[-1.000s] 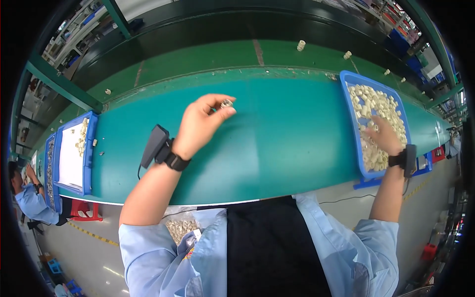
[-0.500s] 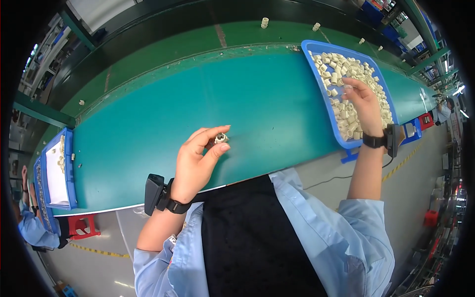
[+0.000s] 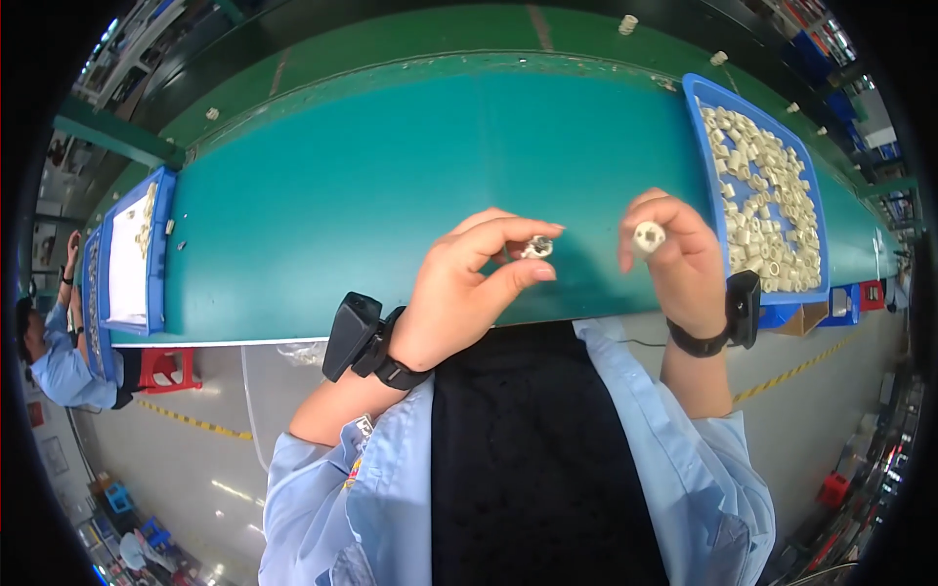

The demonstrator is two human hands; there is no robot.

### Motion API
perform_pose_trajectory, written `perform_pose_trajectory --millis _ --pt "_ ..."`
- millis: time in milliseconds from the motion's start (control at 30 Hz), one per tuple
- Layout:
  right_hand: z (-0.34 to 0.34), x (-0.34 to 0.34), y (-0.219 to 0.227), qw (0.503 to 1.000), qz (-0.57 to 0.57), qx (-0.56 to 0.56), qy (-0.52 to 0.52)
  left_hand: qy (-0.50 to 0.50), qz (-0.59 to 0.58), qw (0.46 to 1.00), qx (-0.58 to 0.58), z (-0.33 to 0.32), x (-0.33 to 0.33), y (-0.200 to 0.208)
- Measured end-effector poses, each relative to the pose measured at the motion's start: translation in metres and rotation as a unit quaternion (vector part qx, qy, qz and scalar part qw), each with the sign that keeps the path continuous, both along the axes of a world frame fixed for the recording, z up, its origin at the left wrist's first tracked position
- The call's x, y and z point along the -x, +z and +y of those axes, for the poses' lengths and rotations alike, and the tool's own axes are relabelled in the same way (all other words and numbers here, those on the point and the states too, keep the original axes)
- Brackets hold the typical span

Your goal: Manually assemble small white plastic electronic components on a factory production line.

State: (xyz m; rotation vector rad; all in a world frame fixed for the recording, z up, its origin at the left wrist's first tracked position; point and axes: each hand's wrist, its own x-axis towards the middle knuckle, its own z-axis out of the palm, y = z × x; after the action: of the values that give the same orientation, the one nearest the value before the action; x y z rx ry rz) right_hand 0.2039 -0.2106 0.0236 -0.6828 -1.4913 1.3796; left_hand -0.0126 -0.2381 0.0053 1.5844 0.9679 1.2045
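Between the thumb and fingers of my left hand (image 3: 459,278) is a small ring-shaped fitting (image 3: 536,247), pale at the rim with dark metal-looking parts inside. My right hand (image 3: 690,259) pinches a cream plastic sleeve (image 3: 648,236), its round end with a dark hole facing up. Both hands hover over the green work surface, apart from each other, the sleeve to the right of the fitting. Just right of my right hand stands a blue tray (image 3: 705,127) full of loose cream sleeves (image 3: 777,190).
At the far left a blue tray (image 3: 156,293) holds a white sheet (image 3: 127,264) and some cream pieces. Several single sleeves stand on the ledge (image 3: 410,88) behind. Another person (image 3: 73,342) works beyond the left tray, near a red stool (image 3: 168,369).
My right hand has come left from over the tray of sleeves, now with a sleeve in its fingers. My left hand still holds the fitting. The whole view has shifted.
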Motion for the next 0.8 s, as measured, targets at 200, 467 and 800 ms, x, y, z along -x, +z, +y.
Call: perform_pose_trajectory --millis 200,467,800 --pt "-0.004 0.021 0.003 0.995 -0.08 0.057 0.034 0.003 0.033 0.999 -0.017 -0.005 0.007 0.005" --pt "0.001 0.036 0.013 0.946 -0.256 -0.192 0.054 0.081 0.099 0.983 -0.134 -0.001 0.018 0.0" --pt "-0.005 0.045 -0.001 0.997 -0.024 0.042 0.062 0.11 0.134 0.966 -0.19 0.0 0.022 -0.003"
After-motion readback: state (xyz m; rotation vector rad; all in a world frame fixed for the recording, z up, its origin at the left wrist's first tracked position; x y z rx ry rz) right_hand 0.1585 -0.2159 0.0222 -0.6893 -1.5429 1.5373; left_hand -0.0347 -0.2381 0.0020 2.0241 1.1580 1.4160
